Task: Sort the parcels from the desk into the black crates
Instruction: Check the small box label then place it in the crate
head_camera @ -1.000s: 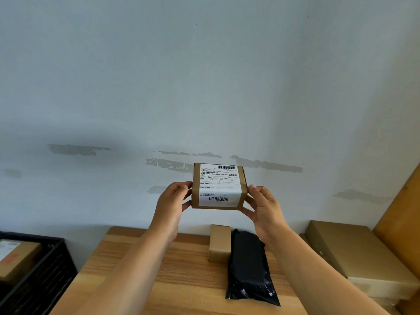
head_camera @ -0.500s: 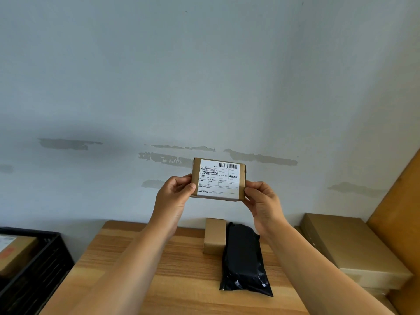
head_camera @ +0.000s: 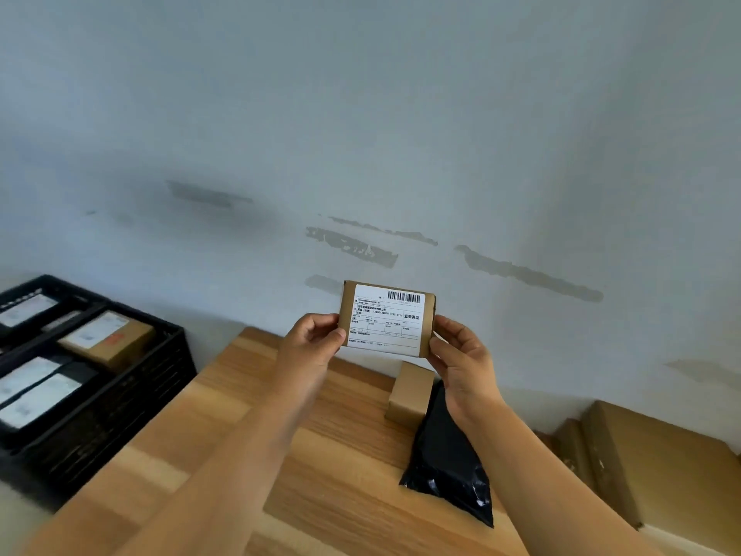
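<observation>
1. Pale blue-grey wall (head_camera: 361, 114) behind, with patches of scraped paint; wooden desk (head_camera: 224, 427) below it.
2. Held box (head_camera: 387, 319) up in the air above the far edge of the desk, in front of the wall. Long axis side to side, tilted a little down to the right. Label face turned to the camera, barcode at the top right.
3. Looks: flat brown cardboard; white printed label covers most of the face; text too small to read.
4. Left hand (head_camera: 310, 343) pinches the left end, thumb on the front, fingers curled round behind.
5. Right hand (head_camera: 461, 355) pinches the right end the same way, thumb on the front lower corner. Hands apart, one at each end of the box.
6. On the desk under the box: small brown carton (head_camera: 411, 391), touching a black poly bag (head_camera: 449, 455) that lies to its right and nearer.
7. Left of the desk: black crates (head_camera: 120, 415), labelled parcels inside, one brown box (head_camera: 108, 339) in the far compartment nearest the desk.
8. Far right: large flat cardboard boxes (head_camera: 661, 459), stacked.
</observation>
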A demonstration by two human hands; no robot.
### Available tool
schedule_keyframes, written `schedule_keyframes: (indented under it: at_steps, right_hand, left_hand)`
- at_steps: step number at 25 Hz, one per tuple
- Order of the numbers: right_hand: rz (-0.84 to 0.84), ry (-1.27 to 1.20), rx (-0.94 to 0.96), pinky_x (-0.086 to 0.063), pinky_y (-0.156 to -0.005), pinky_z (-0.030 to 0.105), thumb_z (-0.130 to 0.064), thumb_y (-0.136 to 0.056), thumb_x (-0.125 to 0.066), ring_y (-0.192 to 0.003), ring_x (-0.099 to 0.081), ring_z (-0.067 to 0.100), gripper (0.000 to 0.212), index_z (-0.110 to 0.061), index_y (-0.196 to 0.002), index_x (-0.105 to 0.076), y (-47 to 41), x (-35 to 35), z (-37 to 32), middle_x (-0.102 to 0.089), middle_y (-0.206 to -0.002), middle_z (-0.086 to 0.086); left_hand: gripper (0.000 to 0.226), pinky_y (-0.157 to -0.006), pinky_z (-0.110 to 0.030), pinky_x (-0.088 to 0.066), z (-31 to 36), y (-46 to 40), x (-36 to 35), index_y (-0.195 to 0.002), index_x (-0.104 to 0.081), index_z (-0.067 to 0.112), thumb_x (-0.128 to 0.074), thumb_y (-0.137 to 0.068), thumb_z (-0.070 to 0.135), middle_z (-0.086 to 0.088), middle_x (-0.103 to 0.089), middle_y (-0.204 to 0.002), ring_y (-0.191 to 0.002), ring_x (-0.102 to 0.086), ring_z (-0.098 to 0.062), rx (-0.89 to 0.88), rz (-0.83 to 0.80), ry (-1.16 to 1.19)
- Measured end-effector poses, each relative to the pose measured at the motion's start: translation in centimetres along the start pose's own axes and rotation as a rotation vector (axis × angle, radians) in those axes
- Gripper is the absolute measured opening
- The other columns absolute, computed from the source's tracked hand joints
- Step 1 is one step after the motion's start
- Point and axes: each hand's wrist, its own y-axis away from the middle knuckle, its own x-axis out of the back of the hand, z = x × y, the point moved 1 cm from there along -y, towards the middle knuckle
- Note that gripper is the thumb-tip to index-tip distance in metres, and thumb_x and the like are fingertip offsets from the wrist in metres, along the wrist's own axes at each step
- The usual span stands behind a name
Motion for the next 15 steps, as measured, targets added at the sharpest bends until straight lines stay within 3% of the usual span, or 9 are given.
schedule_keyframes:
  at_steps: [4,7,10,15]
  right_hand:
    - [-0.152,0.02,-0.112,-0.057,-0.072,0.027,0.007,-0.09,-0.054,-0.095,-0.071,0.017,0.033,-0.017,-0.11,-0.065,0.7,-4.8,4.2,-0.073,-0.106,-0.002]
    - [-0.239,0.015,-0.161,-0.058,-0.076,0.027,0.008,-0.089,-0.055,-0.099,-0.07,0.017,0.036,-0.016,-0.114,-0.064,2.2,-9.5,6.7,-0.073,-0.107,-0.006]
    - [-0.306,-0.002,-0.206,-0.057,-0.076,0.028,0.011,-0.088,-0.054,-0.101,-0.069,0.019,0.037,-0.015,-0.111,-0.065,4.6,-16.1,9.3,-0.073,-0.105,-0.003]
    - [-0.406,0.033,-0.253,-0.056,-0.08,0.03,0.016,-0.085,-0.052,-0.102,-0.068,0.019,0.042,-0.012,-0.114,-0.065,10.2,-29.0,14.0,-0.073,-0.106,0.001]
  left_hand:
    - [0.019,-0.093,-0.038,-0.05,-0.2,2.0,6.2,-0.097,-0.062,0.011,-0.061,-0.086,-0.004,-0.006,-0.068,-0.098,-0.098,-0.064,-0.024,0.035,0.167,0.023]
    - [0.025,-0.087,-0.03,-0.054,0.5,3.3,11.5,-0.107,-0.059,0.007,-0.058,-0.087,-0.008,-0.006,-0.067,-0.103,-0.1,-0.064,-0.022,0.057,0.24,0.06]
    - [0.034,-0.093,-0.033,-0.05,1.5,4.4,18.7,-0.119,-0.057,0.007,-0.059,-0.087,-0.005,-0.008,-0.066,-0.111,-0.105,-0.063,-0.02,0.063,0.324,0.035]
    - [0.033,-0.083,-0.022,-0.05,3.1,6.6,32.7,-0.117,-0.061,0.017,-0.059,-0.089,-0.001,0.001,-0.071,-0.105,-0.099,-0.067,-0.011,0.101,0.405,0.02]
